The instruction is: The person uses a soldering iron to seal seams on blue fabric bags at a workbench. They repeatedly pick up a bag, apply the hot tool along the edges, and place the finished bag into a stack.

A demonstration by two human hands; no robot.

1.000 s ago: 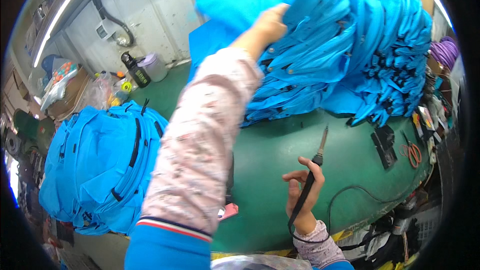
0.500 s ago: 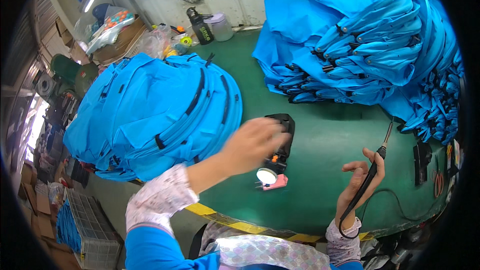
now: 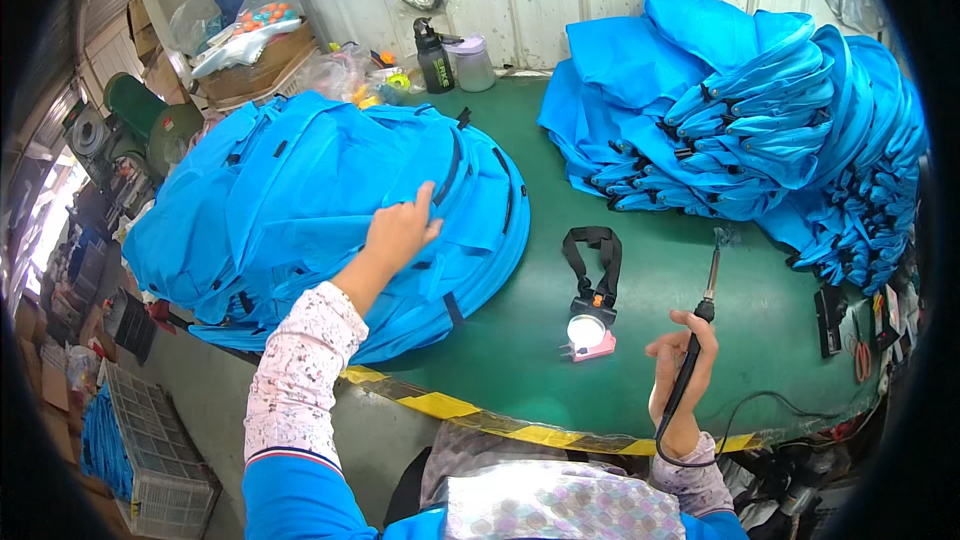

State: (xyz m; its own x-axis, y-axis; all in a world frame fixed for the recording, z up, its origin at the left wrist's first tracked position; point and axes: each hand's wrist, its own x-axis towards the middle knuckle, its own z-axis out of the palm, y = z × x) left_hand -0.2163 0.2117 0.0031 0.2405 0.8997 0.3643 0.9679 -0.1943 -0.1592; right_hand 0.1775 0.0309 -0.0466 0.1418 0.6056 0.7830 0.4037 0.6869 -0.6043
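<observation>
My left hand [image 3: 402, 232] is over the left pile of blue fabric pieces [image 3: 290, 190], which have black edge strips. Its index finger points out, the thumb stands apart, and nothing is in it; whether it touches the fabric I cannot tell. In my right hand [image 3: 682, 377] is a soldering iron [image 3: 688, 370] with a black handle, its metal tip pointing away from me above the green table. A faint wisp, like smoke, hangs at the tip. Between my hands lies a headlamp [image 3: 586, 328] with a looped black strap, beside a small pink plug-like piece [image 3: 597, 348].
A tall stack of folded blue fabric [image 3: 740, 110] fills the far right of the green table [image 3: 500, 340]. Behind stand a black bottle [image 3: 433, 58] and a lidded jar [image 3: 473, 65]. The iron's cord [image 3: 760, 397] trails right, near scissors [image 3: 862, 352]. Yellow-black tape marks the front edge.
My left hand has moved left, from over the headlamp to the blue pile. The headlamp's strap now lies in an open loop. The iron stays in my right hand; the whole view has shifted slightly.
</observation>
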